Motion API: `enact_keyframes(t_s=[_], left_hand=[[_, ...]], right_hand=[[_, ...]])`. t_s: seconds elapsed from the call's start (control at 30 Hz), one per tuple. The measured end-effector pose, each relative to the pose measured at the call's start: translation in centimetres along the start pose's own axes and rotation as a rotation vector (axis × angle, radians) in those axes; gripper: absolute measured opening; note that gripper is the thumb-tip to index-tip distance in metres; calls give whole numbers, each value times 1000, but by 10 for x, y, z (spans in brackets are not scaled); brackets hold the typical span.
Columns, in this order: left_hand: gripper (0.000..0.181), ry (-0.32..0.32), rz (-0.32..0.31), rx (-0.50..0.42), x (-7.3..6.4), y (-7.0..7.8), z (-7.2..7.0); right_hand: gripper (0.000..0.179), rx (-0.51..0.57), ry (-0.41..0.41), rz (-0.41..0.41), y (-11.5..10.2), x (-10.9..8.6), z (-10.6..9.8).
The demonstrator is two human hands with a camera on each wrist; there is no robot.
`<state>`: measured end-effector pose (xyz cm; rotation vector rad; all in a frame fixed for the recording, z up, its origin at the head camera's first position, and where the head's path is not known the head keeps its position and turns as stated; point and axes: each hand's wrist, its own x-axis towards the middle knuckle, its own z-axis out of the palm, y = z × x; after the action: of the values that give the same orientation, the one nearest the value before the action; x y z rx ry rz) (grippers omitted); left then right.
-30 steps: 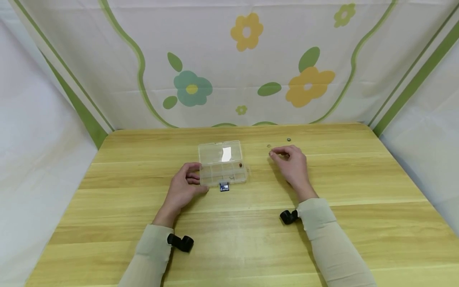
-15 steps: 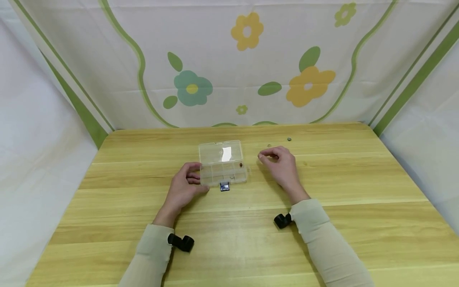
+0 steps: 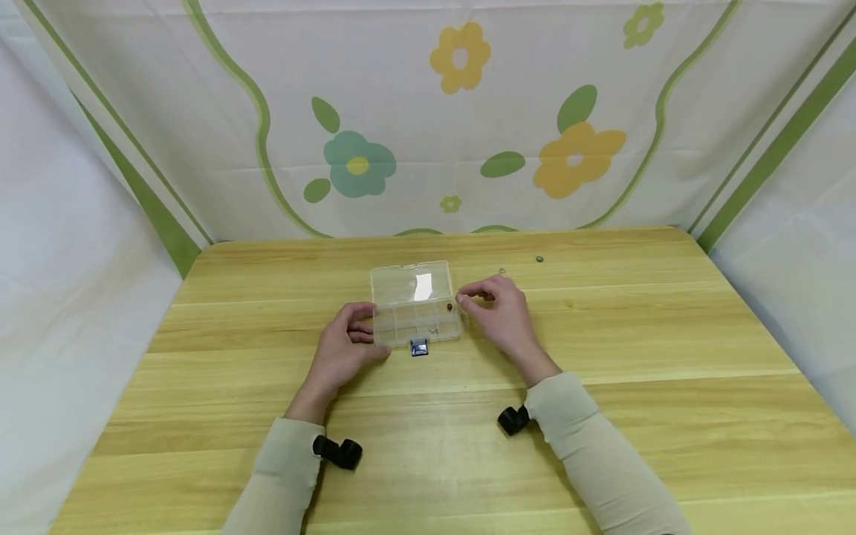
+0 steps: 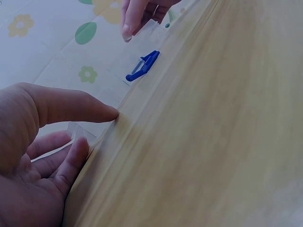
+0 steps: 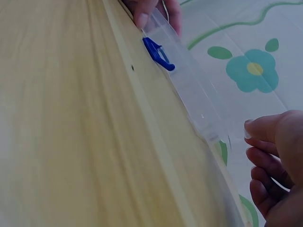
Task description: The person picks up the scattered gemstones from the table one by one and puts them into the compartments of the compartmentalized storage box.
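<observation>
Left hand (image 3: 339, 351) against rectangular clear-plastic box (image 3: 406, 305)

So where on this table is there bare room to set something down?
Bare table shows between the sleeves, in front of the transparent box, save a dark speck; also right of the right hand and left of the left hand. It's crowded around the box, flanked by both hands, and beyond the right hand, where two small pieces lie.

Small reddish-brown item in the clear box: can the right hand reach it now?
Probably yes: the right hand is right beside the clear box, the lid is open, and nothing visible covers the reddish-brown item.
</observation>
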<state>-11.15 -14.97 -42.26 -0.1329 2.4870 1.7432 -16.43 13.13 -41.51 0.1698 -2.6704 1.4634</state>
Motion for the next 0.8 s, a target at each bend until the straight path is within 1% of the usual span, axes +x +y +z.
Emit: enact_keyframes(t_s=[0.23, 0.5, 0.8], left_hand=[[72, 0, -4, -14, -1, 0, 0], [73, -1, -6, -4, 0, 0, 0], [73, -6, -7, -1, 0, 0, 0]], right_hand=[[15, 13, -32, -26, -9, -2, 9], [14, 1, -33, -47, -11, -3, 17], [13, 5, -59, -65, -13, -5, 21]])
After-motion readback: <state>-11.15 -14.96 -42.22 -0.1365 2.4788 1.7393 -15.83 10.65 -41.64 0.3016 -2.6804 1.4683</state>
